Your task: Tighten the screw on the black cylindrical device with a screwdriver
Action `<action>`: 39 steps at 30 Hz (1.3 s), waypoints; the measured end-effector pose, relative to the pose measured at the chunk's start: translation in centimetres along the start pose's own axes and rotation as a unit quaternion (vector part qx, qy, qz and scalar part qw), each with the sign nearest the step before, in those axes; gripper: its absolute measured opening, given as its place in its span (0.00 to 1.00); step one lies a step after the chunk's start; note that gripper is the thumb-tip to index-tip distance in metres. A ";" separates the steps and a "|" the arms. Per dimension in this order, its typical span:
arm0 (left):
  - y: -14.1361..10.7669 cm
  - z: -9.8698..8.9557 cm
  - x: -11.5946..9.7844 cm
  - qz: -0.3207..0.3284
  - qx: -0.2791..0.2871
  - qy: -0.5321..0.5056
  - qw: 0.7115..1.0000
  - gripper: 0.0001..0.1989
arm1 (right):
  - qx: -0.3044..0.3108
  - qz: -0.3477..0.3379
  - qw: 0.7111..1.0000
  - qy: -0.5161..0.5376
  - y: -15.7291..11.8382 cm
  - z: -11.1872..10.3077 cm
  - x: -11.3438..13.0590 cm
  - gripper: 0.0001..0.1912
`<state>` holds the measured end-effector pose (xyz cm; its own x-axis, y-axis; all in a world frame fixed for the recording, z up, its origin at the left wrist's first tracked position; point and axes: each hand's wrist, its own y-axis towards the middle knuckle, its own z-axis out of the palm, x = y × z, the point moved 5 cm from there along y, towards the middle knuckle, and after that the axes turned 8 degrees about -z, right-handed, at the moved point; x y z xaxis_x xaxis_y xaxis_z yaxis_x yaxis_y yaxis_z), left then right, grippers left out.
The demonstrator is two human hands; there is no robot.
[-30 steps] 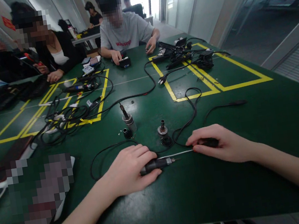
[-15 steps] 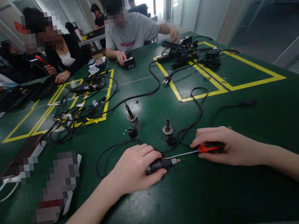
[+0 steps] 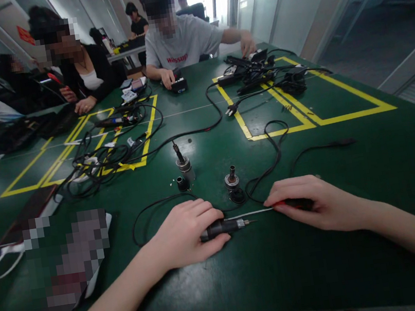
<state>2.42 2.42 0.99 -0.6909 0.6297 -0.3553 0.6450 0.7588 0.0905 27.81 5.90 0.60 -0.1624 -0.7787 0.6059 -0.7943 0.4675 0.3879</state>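
My left hand (image 3: pixel 190 233) is wrapped round a black cylindrical handpiece (image 3: pixel 222 227) with a metal collar and a thin pointed tip facing right. In my right hand (image 3: pixel 308 203) is a screwdriver (image 3: pixel 251 213), its red and black handle mostly covered by the fingers. The screwdriver's thin shaft reaches left, just behind the handpiece, and its far end is hidden by my left hand. Beyond the hands stand a metal part with a short spindle (image 3: pixel 232 179) and a taller metal part with a dark shaft (image 3: pixel 184 167). A small black ring-like cap (image 3: pixel 182 183) sits by the taller one.
Black cables (image 3: pixel 279 152) curl across the green table (image 3: pixel 257 278). A tangle of cords (image 3: pixel 88 168) lies at left, near a blurred-out phone-like object (image 3: pixel 82 257). More cords and adapters (image 3: pixel 257 72) lie inside yellow tape at the back right. Across the table a person (image 3: pixel 182 39) handles a black box (image 3: pixel 179 85).
My right fingers have closed further forward over the screwdriver's handle, so less red shows. My left hand and the handpiece stay nearly in place. The co-worker's hand at the back shifts slightly right.
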 end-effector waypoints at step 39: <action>-0.1 0.0 -0.1 -0.003 -0.003 -0.007 1.000 0.09 | 0.021 -0.034 0.999 0.008 0.2 0.7 0.5 0.12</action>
<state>2.46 2.25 0.98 -0.6897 0.6233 -0.3685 0.6390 0.7633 0.0951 27.14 5.30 0.55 -0.0971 -0.8011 0.5906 -0.8274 0.3948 0.3995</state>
